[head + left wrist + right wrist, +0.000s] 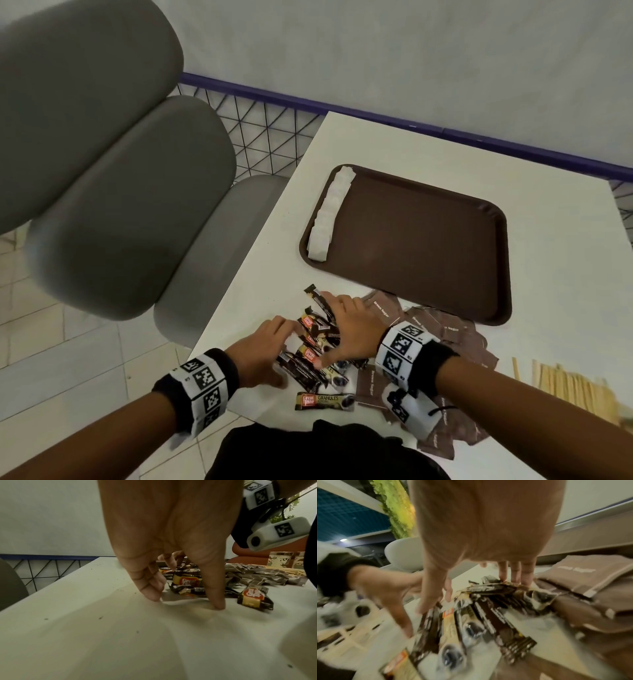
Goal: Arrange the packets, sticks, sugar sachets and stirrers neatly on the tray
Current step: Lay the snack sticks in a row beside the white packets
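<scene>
Both hands were down on a loose heap of coffee sticks near the tabletop's near edge, toward its left side. The left hand came in from the left with fingers spread and pointing down; in the left wrist view its thumb and fingertips pressed on the bare white tabletop just in front of the heap, with a small pale scrap or packet edge between them, and they were not curled round anything I could make out. The right hand lay splayed over the top of the heap, fingers straight and tips touching the dark wrappers at the far side, thumb reaching down on the near side; it pressed rather than gripped. One stick marked "GRANULES" lay apart from the heap, closer to the near edge.

Brown sugar sachets were spread to the right of the sticks, partly under the right wrist, running from just beside the tray's near rim down to the near edge of the tabletop. Wooden stirrers lay in a rough row at the right, near the near edge.

The brown tray sat toward the far side of the tabletop, and a line of white packets ran along its left rim, the rest of its floor bare. A grey padded chair stood off the left edge
</scene>
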Available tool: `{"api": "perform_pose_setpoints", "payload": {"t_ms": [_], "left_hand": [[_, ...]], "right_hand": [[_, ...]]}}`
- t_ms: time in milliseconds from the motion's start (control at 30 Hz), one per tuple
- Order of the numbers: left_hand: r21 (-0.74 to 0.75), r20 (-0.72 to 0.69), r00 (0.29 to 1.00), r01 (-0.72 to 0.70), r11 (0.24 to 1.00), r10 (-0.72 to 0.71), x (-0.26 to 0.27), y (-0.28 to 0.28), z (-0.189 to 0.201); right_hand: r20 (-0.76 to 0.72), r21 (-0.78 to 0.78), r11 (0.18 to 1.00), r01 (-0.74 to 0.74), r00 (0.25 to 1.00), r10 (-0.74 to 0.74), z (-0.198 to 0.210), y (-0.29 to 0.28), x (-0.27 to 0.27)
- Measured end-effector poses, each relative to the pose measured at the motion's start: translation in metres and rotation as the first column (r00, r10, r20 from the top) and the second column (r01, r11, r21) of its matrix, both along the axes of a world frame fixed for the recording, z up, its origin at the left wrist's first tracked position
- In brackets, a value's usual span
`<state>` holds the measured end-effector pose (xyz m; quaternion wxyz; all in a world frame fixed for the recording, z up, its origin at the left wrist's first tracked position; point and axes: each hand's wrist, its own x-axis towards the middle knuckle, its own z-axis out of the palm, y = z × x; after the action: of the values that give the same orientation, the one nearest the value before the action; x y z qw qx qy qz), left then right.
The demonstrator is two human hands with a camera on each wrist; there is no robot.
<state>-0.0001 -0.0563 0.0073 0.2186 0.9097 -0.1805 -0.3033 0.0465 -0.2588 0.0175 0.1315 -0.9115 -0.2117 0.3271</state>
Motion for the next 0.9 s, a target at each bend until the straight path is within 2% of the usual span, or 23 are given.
{"api": "perform_pose_setpoints", "payload": {"t_ms": [100,200,300,467,700,800,900], "left_hand": [[-0.006,-0.025,0.998,-0.057,0.998,0.057,0.003,-0.002,0.002],[0.002,-0.018,0.997,-0.080,0.997,0.080,0.005,-0.006,0.000],[-0.023,-0.009,0.990,-0.139,0.990,0.139,0.007,-0.011,-0.003],[-0.128,0.021,0.957,-0.286,0.950,0.291,0.018,-0.008,-0.003],[-0.131,-0.038,0.947,-0.321,0.938,0.318,0.017,0.007,0.006],[-0.095,-0.088,0.952,-0.301,0.949,0.293,0.009,0.005,0.009],[-0.064,-0.065,0.967,-0.251,0.966,0.246,0.005,-0.003,0.002]], "right_hand": [[0.029,-0.100,0.981,-0.168,0.985,0.172,-0.002,0.004,-0.013],[0.109,-0.185,0.957,-0.226,0.963,0.248,-0.007,0.007,-0.025],[0.168,-0.109,0.984,-0.142,0.973,0.160,-0.008,0.011,-0.027],[0.135,0.034,0.997,-0.067,0.989,0.062,0.000,0.014,-0.013],[0.070,-0.118,0.993,0.026,0.997,-0.018,0.002,0.006,-0.016],[0.049,-0.081,0.994,0.073,0.996,-0.069,-0.002,0.006,-0.016],[0.077,-0.048,0.997,0.053,0.996,-0.049,-0.002,0.008,-0.015]]}}
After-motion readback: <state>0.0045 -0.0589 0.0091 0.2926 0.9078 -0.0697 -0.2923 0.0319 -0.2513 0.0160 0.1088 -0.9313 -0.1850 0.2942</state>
